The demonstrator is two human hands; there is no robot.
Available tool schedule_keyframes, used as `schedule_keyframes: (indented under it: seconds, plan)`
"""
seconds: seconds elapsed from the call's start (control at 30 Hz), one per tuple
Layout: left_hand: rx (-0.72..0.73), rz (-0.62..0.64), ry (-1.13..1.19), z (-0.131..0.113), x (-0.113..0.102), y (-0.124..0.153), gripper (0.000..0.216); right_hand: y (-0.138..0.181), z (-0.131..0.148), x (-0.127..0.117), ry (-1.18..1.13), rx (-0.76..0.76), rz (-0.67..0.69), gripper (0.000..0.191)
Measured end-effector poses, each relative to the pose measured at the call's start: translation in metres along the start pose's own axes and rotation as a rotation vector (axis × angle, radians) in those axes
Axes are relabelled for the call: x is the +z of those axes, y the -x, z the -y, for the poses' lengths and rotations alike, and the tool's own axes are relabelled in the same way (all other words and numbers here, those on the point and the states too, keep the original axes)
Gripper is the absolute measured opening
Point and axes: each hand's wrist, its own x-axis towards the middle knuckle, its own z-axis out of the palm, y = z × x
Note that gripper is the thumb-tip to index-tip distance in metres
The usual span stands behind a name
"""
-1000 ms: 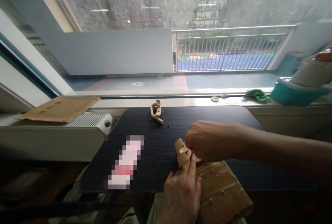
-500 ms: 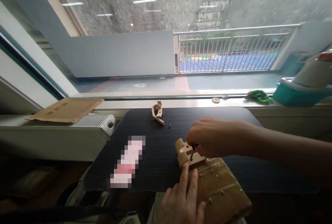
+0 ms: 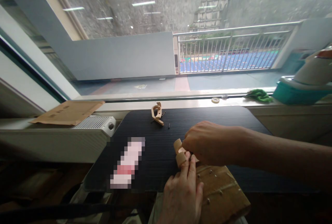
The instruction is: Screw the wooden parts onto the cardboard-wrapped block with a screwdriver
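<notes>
My right hand (image 3: 203,141) is closed in a fist low over a pale wooden piece (image 3: 181,160) with two rounded ends. A thin dark metal tool was visible in its grip half a second ago; now the fist mostly hides it. My left hand (image 3: 183,189) has its fingers stretched forward, index and middle fingertips resting on the wooden piece beside the right fist. Beneath both hands is a brown taped block (image 3: 223,189) with several small screws standing in its top, and the wooden piece lies at its far left corner.
On the dark table (image 3: 153,168) are a curved wooden part (image 3: 157,114), a small screw (image 3: 169,126) and a blurred-out pink item (image 3: 128,161). The windowsill holds a ring (image 3: 215,100), a green cloth (image 3: 259,96) and a teal box (image 3: 295,94). Cardboard (image 3: 68,112) lies on the radiator (image 3: 90,122).
My right hand has moved slightly down and left, closer onto the wooden piece, covering the tool. My left fingertips have shifted up and right toward it.
</notes>
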Motion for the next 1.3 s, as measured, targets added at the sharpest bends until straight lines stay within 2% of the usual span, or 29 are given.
schedule_keyframes:
  seconds: [0.23, 0.47, 0.6, 0.7, 0.87, 1.07, 1.13, 1.23, 1.3]
  plan:
    - [-0.002, -0.005, 0.012, 0.0, 0.0, -0.003, 0.047, -0.002, 0.0, -0.003, 0.0, 0.008, -0.004, 0.012]
    - [0.005, -0.016, -0.017, 0.001, 0.001, -0.002, 0.047, -0.003, 0.002, -0.013, 0.048, 0.057, 0.038, 0.005]
    - [0.018, -0.02, -0.034, 0.002, 0.002, -0.003, 0.047, 0.001, 0.0, -0.017, 0.018, 0.03, 0.058, 0.012]
    - [0.014, -0.026, -0.035, 0.001, 0.003, -0.003, 0.047, 0.0, -0.003, -0.013, 0.001, 0.026, 0.024, 0.008]
    - [0.018, -0.025, -0.027, 0.001, 0.002, -0.003, 0.052, 0.002, -0.007, -0.014, -0.016, 0.103, -0.022, 0.014]
    - [0.001, 0.017, -0.014, 0.0, 0.001, -0.003, 0.054, 0.007, -0.008, -0.016, -0.077, 0.014, -0.002, 0.015]
    - [-0.006, 0.02, -0.002, 0.0, 0.001, -0.002, 0.054, 0.006, -0.008, -0.012, -0.078, 0.053, -0.023, 0.015]
    - [-0.004, 0.012, 0.012, 0.0, 0.001, -0.002, 0.055, 0.003, -0.009, -0.008, -0.073, 0.137, -0.06, 0.025]
    - [-0.005, 0.005, 0.02, 0.0, 0.001, -0.003, 0.055, 0.004, -0.009, -0.01, -0.078, 0.151, -0.065, 0.023]
